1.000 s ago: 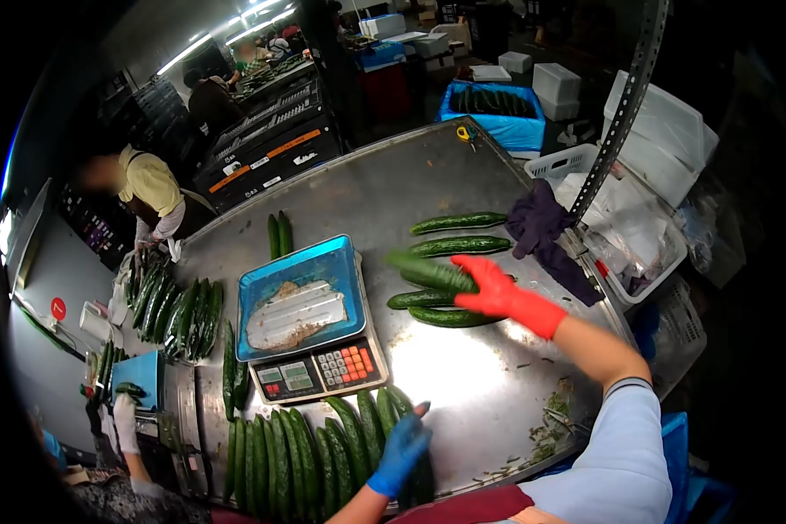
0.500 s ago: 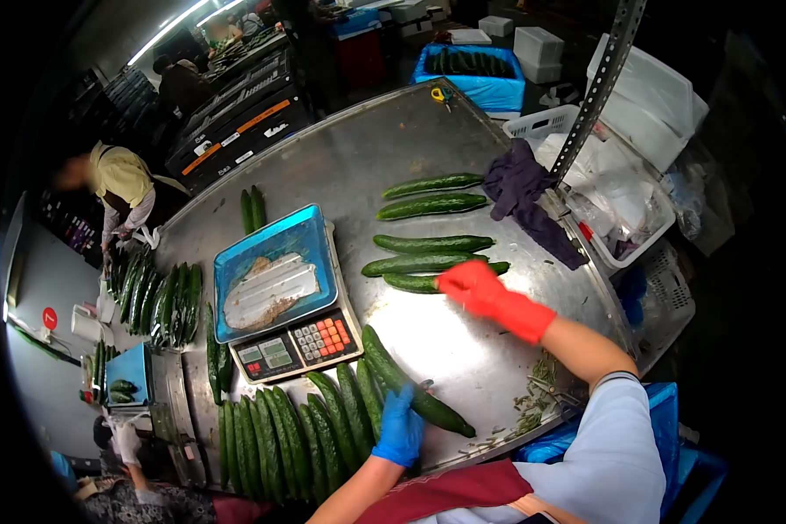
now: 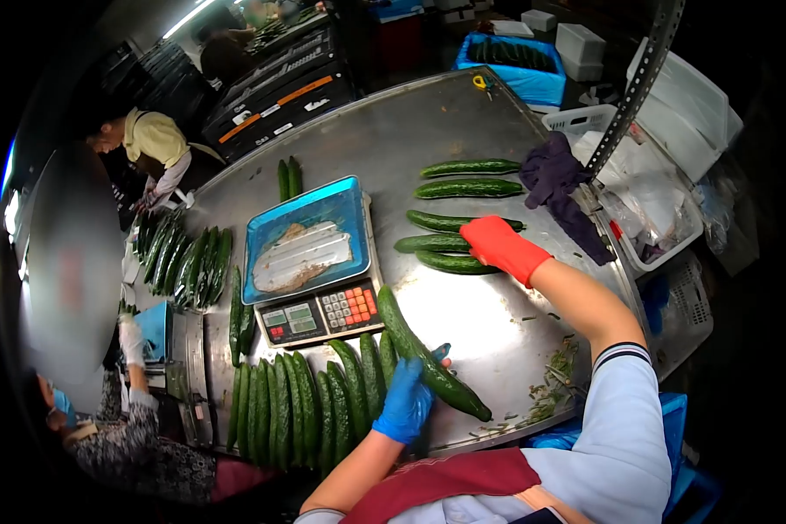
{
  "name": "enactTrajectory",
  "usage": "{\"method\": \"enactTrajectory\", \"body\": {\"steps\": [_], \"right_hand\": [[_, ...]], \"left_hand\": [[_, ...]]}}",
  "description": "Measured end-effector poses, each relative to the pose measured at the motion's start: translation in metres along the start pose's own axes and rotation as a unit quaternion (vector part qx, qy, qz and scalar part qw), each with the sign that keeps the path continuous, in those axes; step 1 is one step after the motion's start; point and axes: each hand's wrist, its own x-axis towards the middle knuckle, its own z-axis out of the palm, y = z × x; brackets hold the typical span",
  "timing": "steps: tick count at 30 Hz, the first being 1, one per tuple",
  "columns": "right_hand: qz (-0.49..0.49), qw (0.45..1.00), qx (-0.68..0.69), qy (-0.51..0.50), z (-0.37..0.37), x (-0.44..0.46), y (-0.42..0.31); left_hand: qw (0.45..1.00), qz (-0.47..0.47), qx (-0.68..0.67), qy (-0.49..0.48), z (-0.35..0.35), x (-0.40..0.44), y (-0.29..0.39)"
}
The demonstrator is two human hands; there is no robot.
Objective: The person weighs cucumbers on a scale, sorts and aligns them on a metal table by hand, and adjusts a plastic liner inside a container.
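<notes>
My left hand (image 3: 406, 403), in a blue glove, is closed around a large dark green cucumber (image 3: 424, 354) slanting across the front of the table beside the scale. My right hand (image 3: 502, 247), in a red glove, has its fingers curled over the right end of a cucumber (image 3: 430, 244) in the right-hand group. Another cucumber (image 3: 458, 263) lies just below that hand, and one more (image 3: 445, 218) just above. The red glove hides the end under it. A row of several cucumbers (image 3: 301, 410) lies left of my left hand.
A scale (image 3: 354, 306) with a blue pan (image 3: 349, 188) stands mid-table. Two cucumbers (image 3: 468, 188) lie farther back, near a dark cloth (image 3: 555, 175). Scraps (image 3: 555, 384) litter the front right. A metal post (image 3: 633, 96) rises at the right edge. Co-workers (image 3: 162, 148) are at left.
My right hand has shifted slightly away from me, from the nearest cucumber of its group to the one above. My left hand keeps its cucumber. The whole view has swung, shifting the table rightward.
</notes>
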Motion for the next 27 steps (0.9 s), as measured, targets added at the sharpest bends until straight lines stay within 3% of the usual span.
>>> {"method": "enactTrajectory", "body": {"steps": [3,5,8,9,12,13,15,16,18,20,21,26,27], "right_hand": [[-0.061,0.986,-0.153,0.019,0.003,0.007,0.009],[-0.172,0.931,-0.315,0.066,0.006,0.018,0.021],[-0.222,0.904,-0.364,0.029,0.000,0.030,0.023],[-0.188,0.907,-0.373,0.053,-0.003,0.027,0.021],[-0.183,0.935,-0.281,0.112,-0.019,0.006,0.002],[-0.141,0.973,-0.162,0.082,-0.026,-0.013,-0.010],[-0.133,0.989,0.044,-0.043,-0.030,-0.025,-0.019],[-0.128,0.975,0.148,-0.104,-0.030,-0.030,-0.024],[-0.190,0.886,0.380,-0.185,-0.002,-0.042,-0.036],[-0.084,0.863,0.453,-0.207,0.020,-0.070,-0.072],[-0.101,0.879,0.417,-0.210,0.036,-0.067,-0.075],[-0.079,0.741,0.610,-0.270,0.109,-0.083,-0.129],[-0.071,0.741,0.613,-0.263,0.123,-0.074,-0.138]], "left_hand": [[0.998,-0.010,-0.054,0.012,-0.008,0.002,0.008],[0.997,-0.002,-0.066,-0.028,-0.015,0.003,0.017],[0.995,0.019,-0.088,-0.050,-0.015,-0.001,0.035],[0.992,0.017,-0.110,-0.065,-0.018,-0.003,0.044],[0.996,0.045,-0.077,-0.031,-0.033,-0.009,0.065],[0.993,0.040,-0.093,-0.057,-0.034,-0.013,0.073],[0.990,0.009,-0.108,-0.090,-0.048,-0.014,0.086],[0.995,0.055,-0.075,-0.035,-0.053,-0.013,0.089],[0.992,0.074,-0.097,-0.025,-0.055,-0.011,0.097],[0.993,0.082,-0.081,0.009,-0.056,-0.007,0.107],[0.993,0.087,-0.074,0.029,-0.058,-0.005,0.112],[0.994,0.099,0.015,0.045,-0.058,0.022,0.170],[0.992,0.103,0.056,0.039,-0.063,0.032,0.185]]}}
